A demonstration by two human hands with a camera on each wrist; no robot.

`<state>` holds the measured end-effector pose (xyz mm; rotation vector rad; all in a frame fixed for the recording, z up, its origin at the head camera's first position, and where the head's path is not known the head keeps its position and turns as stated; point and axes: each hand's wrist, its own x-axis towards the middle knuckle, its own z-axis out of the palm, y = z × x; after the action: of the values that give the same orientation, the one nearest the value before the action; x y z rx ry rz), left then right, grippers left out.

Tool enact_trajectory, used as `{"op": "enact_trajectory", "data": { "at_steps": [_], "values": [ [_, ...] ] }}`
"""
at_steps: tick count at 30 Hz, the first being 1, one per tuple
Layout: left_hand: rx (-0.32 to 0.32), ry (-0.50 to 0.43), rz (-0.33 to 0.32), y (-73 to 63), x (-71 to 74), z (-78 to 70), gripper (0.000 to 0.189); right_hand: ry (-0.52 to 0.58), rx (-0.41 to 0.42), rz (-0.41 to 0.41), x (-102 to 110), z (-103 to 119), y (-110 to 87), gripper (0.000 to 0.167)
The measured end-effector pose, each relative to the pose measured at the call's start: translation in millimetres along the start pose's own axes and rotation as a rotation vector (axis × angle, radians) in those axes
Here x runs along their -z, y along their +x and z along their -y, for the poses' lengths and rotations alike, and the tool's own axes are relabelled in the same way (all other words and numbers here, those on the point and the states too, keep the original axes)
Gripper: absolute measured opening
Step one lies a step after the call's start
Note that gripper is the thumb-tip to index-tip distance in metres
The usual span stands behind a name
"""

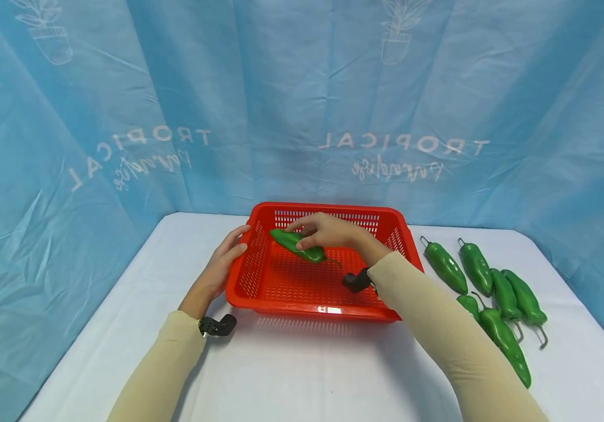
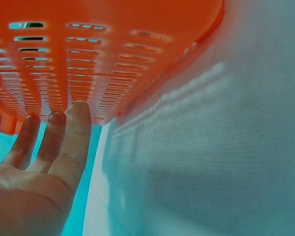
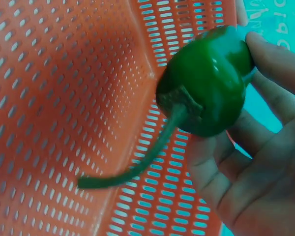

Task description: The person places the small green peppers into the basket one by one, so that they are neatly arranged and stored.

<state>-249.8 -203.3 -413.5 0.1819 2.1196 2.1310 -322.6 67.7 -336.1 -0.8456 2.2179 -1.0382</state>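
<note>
My right hand (image 1: 328, 230) holds a glossy green chili pepper (image 1: 302, 246) inside the red plastic basket (image 1: 325, 312). In the right wrist view, thumb and fingers grip the pepper (image 3: 206, 83) around its body, its curved stem pointing down to the left. At the basket's left side, my left hand (image 1: 221, 264) touches the rim and outer wall. The left wrist view shows straight fingers (image 2: 76, 132) with their tips against the slotted wall (image 2: 83, 64).
Several more green peppers (image 1: 502, 343) lie on the white tabletop (image 1: 302, 375) right of the basket. Blue printed curtains (image 1: 280, 117) hang behind the table and at both sides.
</note>
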Motion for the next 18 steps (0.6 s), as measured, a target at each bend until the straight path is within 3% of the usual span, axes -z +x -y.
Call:
{"op": "enact_trajectory", "data": {
  "at_steps": [11, 18],
  "values": [
    [-0.002, -0.011, 0.0, 0.5, -1.5, 1.0, 0.054, 0.105, -0.082, 0.057, -10.8, -9.3, 17.5, 0.043],
    [-0.004, -0.006, -0.007, 1.6, -0.7, 2.3, 0.054, 0.082, -0.135, 0.044, -15.8, -14.1, 26.2, 0.044]
  ]
}}
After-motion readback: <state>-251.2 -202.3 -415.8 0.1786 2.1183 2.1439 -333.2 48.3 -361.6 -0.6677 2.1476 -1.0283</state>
